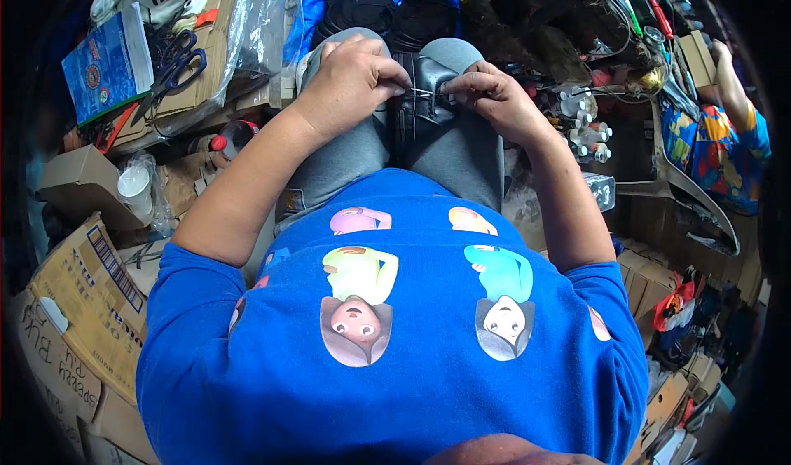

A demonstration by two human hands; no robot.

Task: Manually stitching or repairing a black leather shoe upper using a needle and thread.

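Note:
Between my thighs sits a shiny black leather piece, which looks like a shoe. Pale thread stretches across it in short strands between my two hands. My left hand is closed, thumb and forefinger pinching the thread at the near left side of the leather. On the other side, my right hand is also closed, its fingertips pressed together at the leather's right edge. What those right fingertips pinch is too small to make out. Both forearms rest close to my grey-trousered legs.
Scissors and a blue book lie at the far left, above a cardboard box and a white cup. Small bottles stand right of my knee. Another person's arm shows at the far right.

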